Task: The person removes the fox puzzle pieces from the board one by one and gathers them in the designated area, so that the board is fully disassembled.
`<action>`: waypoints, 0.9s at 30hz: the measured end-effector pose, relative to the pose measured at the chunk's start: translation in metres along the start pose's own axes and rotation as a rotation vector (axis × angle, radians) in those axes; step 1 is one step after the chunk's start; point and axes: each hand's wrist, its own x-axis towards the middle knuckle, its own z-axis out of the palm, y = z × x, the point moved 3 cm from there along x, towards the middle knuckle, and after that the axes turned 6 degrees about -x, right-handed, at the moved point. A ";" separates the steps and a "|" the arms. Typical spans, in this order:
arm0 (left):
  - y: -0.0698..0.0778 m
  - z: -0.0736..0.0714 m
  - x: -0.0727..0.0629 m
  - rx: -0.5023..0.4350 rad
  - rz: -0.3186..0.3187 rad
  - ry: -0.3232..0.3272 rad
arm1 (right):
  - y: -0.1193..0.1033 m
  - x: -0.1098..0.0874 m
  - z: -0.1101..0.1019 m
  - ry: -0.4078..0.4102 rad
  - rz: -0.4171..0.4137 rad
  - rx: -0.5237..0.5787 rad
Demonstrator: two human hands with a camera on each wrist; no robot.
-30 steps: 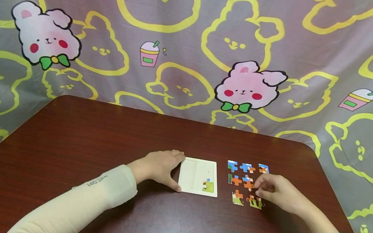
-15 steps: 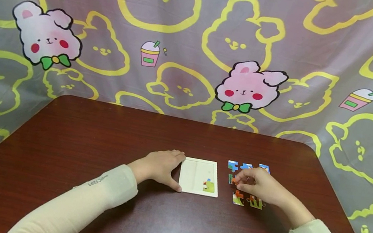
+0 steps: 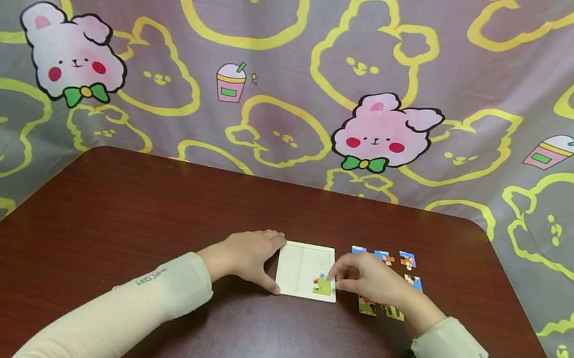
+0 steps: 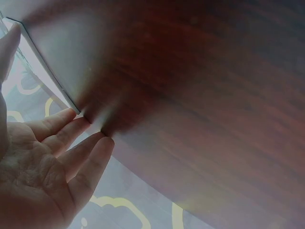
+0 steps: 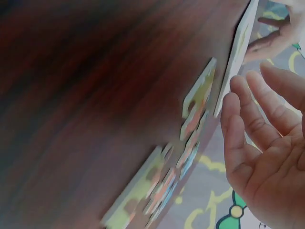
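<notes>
A square cream puzzle tray [image 3: 290, 267] lies flat on the table, with one green-and-white jigsaw piece [image 3: 323, 287] in its near right corner. My left hand [image 3: 246, 255] touches the tray's left side, thumb at the near corner and fingertips at the far one. In the left wrist view the fingers of that left hand [image 4: 43, 162] are spread and nearly straight. My right hand [image 3: 378, 281] reaches over the tray's right edge, its fingertips beside the green piece. Nothing shows between the loosely bent fingers and thumb of the right hand [image 5: 267, 138] in its wrist view.
Several loose jigsaw pieces lie right of the tray, among them a fox-faced piece [image 3: 407, 261] and a blue-edged piece [image 3: 413, 283]. My right hand hides some of them. A patterned curtain [image 3: 280, 78] hangs behind the dark wooden table [image 3: 176, 205].
My right hand has moved left from the loose pieces to the tray's right edge, uncovering the blue-edged piece and covering the middle ones. My left hand and the tray stay in place.
</notes>
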 end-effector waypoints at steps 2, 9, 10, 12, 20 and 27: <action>0.000 0.000 0.000 0.000 0.000 -0.001 | -0.002 0.003 0.002 -0.006 -0.013 0.004; 0.001 -0.001 0.000 0.000 -0.005 -0.006 | -0.007 0.011 0.006 -0.012 -0.031 -0.024; 0.001 -0.001 0.000 0.000 -0.006 -0.006 | -0.008 0.012 0.007 -0.010 -0.036 -0.036; 0.001 -0.001 0.000 -0.001 -0.006 -0.006 | -0.008 0.013 0.007 -0.007 -0.041 -0.060; 0.000 0.000 0.001 -0.004 -0.002 0.001 | -0.007 0.017 0.012 -0.036 0.004 -0.101; 0.000 0.000 0.000 -0.008 -0.006 0.001 | -0.013 0.016 0.012 -0.005 -0.061 -0.141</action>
